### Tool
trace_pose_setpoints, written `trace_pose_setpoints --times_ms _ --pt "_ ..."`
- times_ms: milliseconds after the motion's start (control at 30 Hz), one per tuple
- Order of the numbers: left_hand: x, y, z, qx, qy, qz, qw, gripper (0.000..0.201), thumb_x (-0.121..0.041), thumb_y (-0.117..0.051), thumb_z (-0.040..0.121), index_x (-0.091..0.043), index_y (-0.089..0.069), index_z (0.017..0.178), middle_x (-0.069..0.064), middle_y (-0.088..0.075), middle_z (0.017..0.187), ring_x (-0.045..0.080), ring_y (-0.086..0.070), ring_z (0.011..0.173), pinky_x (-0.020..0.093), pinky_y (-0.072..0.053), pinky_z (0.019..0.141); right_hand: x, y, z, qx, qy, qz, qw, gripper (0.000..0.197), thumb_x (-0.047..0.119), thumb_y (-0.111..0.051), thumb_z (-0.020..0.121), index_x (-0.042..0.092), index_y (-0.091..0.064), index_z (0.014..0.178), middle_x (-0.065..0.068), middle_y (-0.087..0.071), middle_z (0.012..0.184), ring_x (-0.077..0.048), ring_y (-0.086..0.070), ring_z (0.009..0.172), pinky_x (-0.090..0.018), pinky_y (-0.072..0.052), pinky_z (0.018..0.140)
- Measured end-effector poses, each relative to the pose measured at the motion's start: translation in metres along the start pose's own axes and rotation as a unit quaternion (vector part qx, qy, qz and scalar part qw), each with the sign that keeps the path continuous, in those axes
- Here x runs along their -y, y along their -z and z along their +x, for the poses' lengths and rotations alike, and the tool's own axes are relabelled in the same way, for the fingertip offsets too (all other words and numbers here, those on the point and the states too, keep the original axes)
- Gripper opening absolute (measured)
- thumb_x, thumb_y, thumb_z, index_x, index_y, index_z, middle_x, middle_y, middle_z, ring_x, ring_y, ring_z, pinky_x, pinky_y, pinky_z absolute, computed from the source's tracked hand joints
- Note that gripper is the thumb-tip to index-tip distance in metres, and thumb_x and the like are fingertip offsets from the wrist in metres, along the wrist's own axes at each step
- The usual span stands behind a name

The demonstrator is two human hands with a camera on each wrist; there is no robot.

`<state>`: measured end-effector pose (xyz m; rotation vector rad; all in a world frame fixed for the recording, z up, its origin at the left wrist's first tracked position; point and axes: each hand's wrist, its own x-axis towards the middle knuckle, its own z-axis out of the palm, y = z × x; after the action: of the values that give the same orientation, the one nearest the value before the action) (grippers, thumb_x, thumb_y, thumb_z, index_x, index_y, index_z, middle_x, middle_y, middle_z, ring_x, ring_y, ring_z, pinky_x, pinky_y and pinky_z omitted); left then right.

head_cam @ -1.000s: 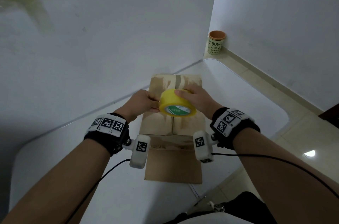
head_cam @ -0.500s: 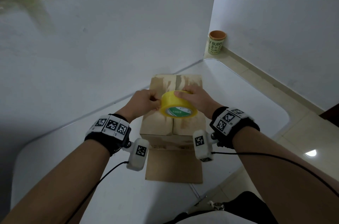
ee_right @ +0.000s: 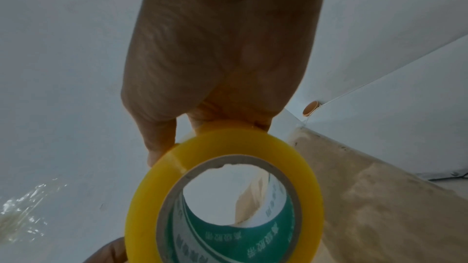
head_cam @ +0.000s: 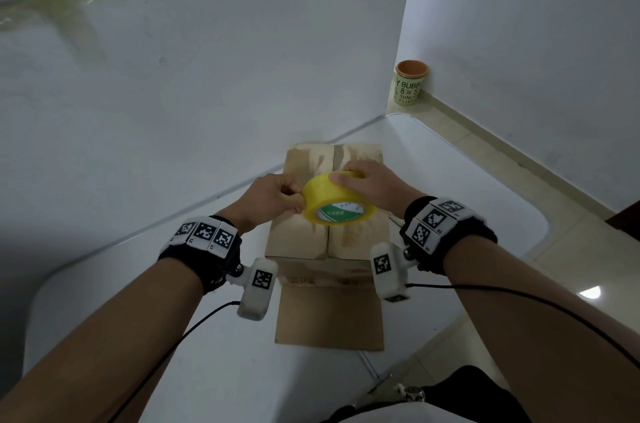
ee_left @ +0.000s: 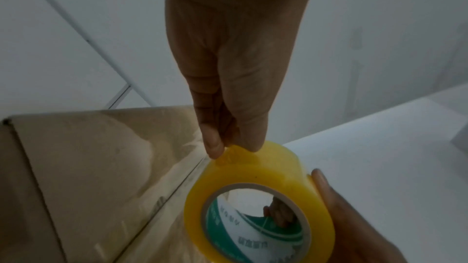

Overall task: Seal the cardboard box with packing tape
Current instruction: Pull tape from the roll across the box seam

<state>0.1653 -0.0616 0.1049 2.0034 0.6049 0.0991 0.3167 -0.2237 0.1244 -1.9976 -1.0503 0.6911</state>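
Step in hand looks like freeing the tape end: right hand (head_cam: 372,185) grips the yellow tape roll (head_cam: 337,204) from the far side, held just above the cardboard box (head_cam: 298,239) on the white worktop (head_cam: 485,201), while left hand (head_cam: 273,196) pinches at the roll's left rim w/ thumb and fingertips (ee_left: 214,147), prob. on the loose end, too blurry to confirm. Next move calls for peeling a strip and laying it along the centre seam, flaps closed, contents hidden. Cup (head_cam: 410,83) far right on the floor by the wall corner, inside not visible.
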Motion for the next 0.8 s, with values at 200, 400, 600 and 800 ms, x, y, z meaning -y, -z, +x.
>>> trace_pose_setpoints --times_ms 200,400,600,800 --pt "-0.002 0.017 0.011 -0.053 -0.009 -0.052 0.997 0.013 -0.011 -0.063 0.089 0.0 -0.066 0.095 0.003 -0.074 0.086 0.012 -0.069 0.078 0.022 -0.055 0.079 -0.018 -0.008 -0.001 0.075 -0.055 0.021 0.995 0.023 0.024 -0.054 0.096 0.003 -0.063 0.095 -0.005 -0.056 0.09 -0.017 -0.052 0.087 -0.028 -0.04 0.078" --pt "0.02 -0.001 0.005 0.075 0.029 -0.081 0.993 0.063 0.0 -0.059 0.088 -0.031 -0.041 0.14 -0.012 -0.054 0.132 0.004 -0.053 0.115 0.028 -0.049 0.092 -0.008 -0.011 -0.002 0.073 -0.064 0.245 0.965 0.021 0.01 -0.045 0.099 0.003 -0.059 0.113 -0.01 -0.056 0.109 -0.023 -0.05 0.105 -0.037 -0.039 0.097" --pt "0.009 -0.005 0.008 -0.142 -0.111 0.127 0.975 0.039 -0.023 -0.052 0.098 -0.02 -0.051 0.137 0.012 -0.07 0.101 0.026 -0.067 0.089 0.029 -0.05 0.075 0.006 -0.007 0.002 0.142 -0.074 0.292 0.943 0.049 0.039 -0.048 0.096 0.009 -0.052 0.134 -0.013 -0.058 0.133 -0.022 -0.055 0.118 -0.044 -0.038 0.109" --pt "-0.005 -0.001 0.009 -0.14 -0.201 0.344 0.906 0.048 -0.023 -0.045 0.099 -0.02 -0.038 0.146 0.014 -0.059 0.131 0.035 -0.062 0.106 0.044 -0.052 0.083 0.013 -0.023 0.009 0.085 -0.083 0.297 0.948 0.054 0.046 -0.052 0.093 0.005 -0.058 0.127 -0.011 -0.065 0.123 -0.028 -0.062 0.114 -0.046 -0.044 0.105"
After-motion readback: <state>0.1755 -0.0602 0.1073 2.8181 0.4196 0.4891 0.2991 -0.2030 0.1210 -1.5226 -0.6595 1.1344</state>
